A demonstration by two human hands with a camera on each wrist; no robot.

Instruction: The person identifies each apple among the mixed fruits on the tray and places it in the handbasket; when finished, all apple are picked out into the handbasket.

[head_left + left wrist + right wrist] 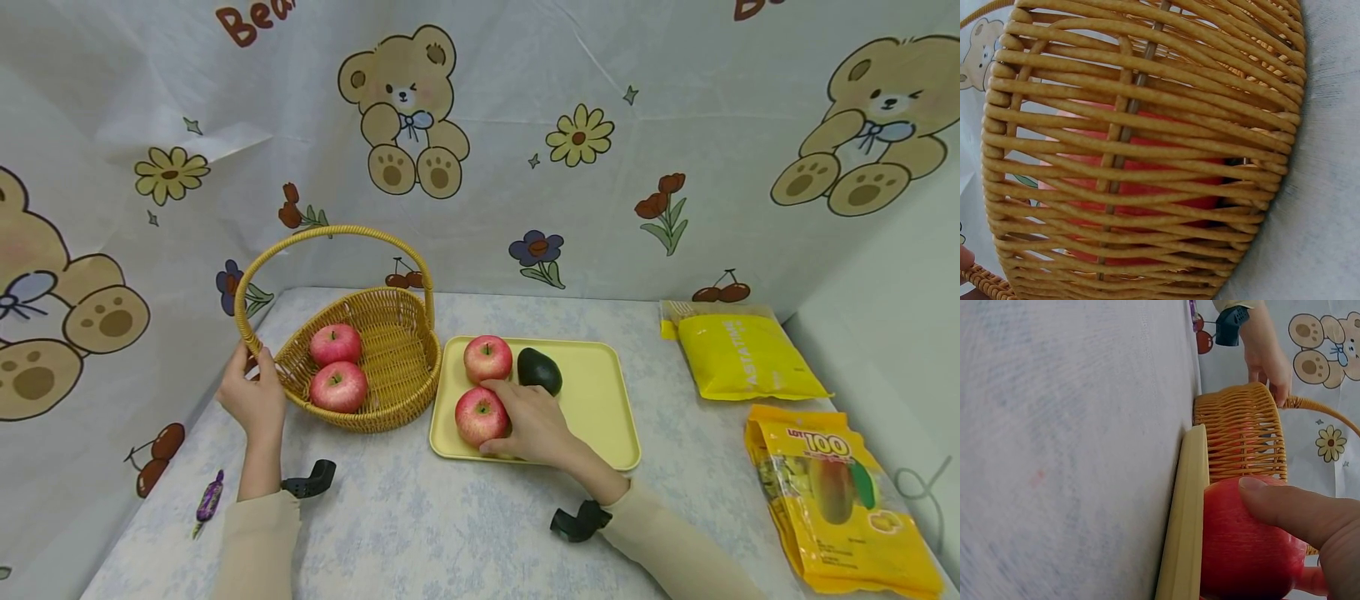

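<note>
My left hand (255, 393) grips the lower left end of the handle on a wicker basket (408, 408). Two red apples, a rear apple (335, 344) and a front apple (339, 387), lie inside the basket. On the yellow tray (600, 400), my right hand (534, 421) holds the nearer apple (478, 417), thumb on its near side and fingers over the far side. Another apple (487, 358) sits just behind it, and a dark green avocado (539, 371) lies to the right. In the right wrist view the held apple (1241, 544) is low by the tray's rim (1188, 506).
At the right lie a yellow snack bag (742, 354) and an orange-yellow bag with a mango picture (840, 500). A purple wrapped candy (209, 502) lies at the left. A bear-printed cloth (487, 217) hangs behind the table.
</note>
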